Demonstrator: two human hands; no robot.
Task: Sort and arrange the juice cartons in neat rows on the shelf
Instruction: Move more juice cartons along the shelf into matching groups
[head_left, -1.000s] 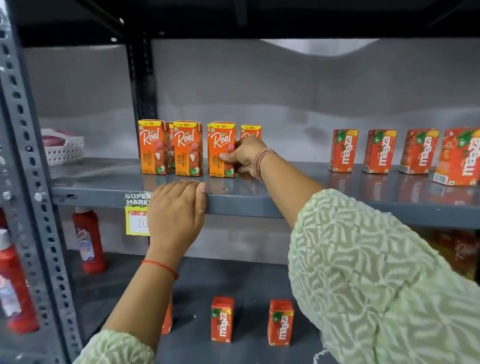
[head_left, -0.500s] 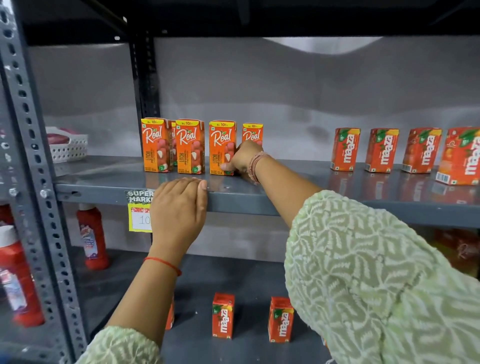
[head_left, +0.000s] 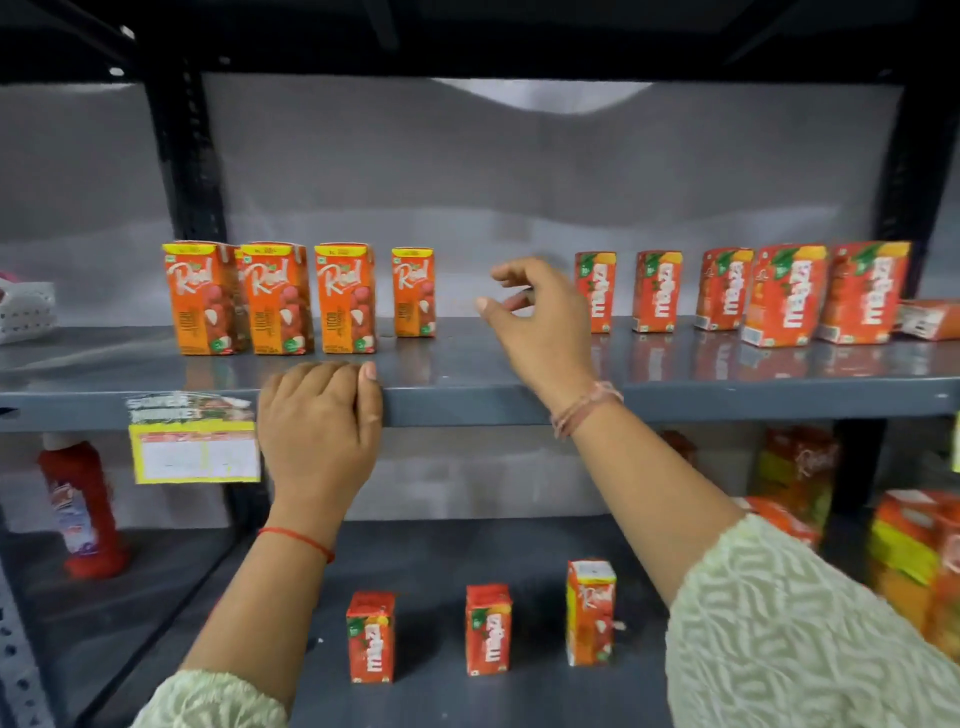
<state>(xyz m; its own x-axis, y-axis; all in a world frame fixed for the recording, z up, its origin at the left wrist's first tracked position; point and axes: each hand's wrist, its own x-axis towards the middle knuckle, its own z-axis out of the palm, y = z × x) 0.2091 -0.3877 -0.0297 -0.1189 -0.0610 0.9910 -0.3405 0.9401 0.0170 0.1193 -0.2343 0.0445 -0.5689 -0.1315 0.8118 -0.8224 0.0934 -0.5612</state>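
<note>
Orange "Real" juice cartons (head_left: 345, 299) stand in a row at the left of the grey shelf (head_left: 467, 374), with a smaller-looking one (head_left: 413, 291) set further back. Red Maaza cartons (head_left: 655, 291) line the right side, and one lies flat at the far right (head_left: 930, 319). My right hand (head_left: 540, 322) hovers over the shelf between the two groups, fingers apart and empty. My left hand (head_left: 319, 426) rests over the shelf's front edge, fingers curled on it. On the lower shelf stand two Maaza cartons (head_left: 370, 644) and one Real carton (head_left: 589, 613).
A yellow price tag (head_left: 195, 449) hangs from the shelf edge. A red bottle (head_left: 83, 509) stands at lower left, a white basket (head_left: 26, 309) at far left. Stacked cartons (head_left: 909, 561) fill the lower right. Black uprights (head_left: 189, 166) frame the bay.
My right hand has let go of the third Real carton and moved right, opening above the shelf. The view has shifted right, showing more Maaza cartons. My left hand stays on the edge.
</note>
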